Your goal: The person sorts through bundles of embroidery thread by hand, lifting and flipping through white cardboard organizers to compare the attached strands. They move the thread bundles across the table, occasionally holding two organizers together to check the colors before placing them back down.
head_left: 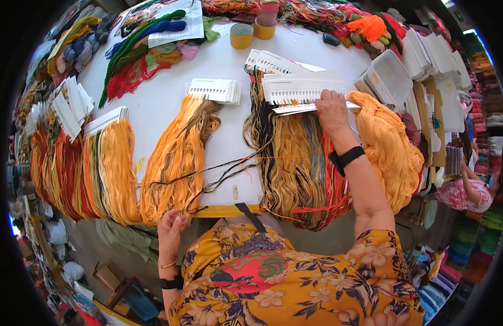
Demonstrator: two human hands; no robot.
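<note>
on the table, white punched cards are held by the right hand, fingers curled over their edge, seemingly to steady the threads; beside the orange bundle, the left hand is curled narrow, any pinched strand untellable.

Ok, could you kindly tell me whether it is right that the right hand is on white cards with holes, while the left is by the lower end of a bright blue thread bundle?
Not quite: the head view shows that the thread bundle by the left hand is mostly orange, not blue. The right hand is indeed on the white cards.
</note>
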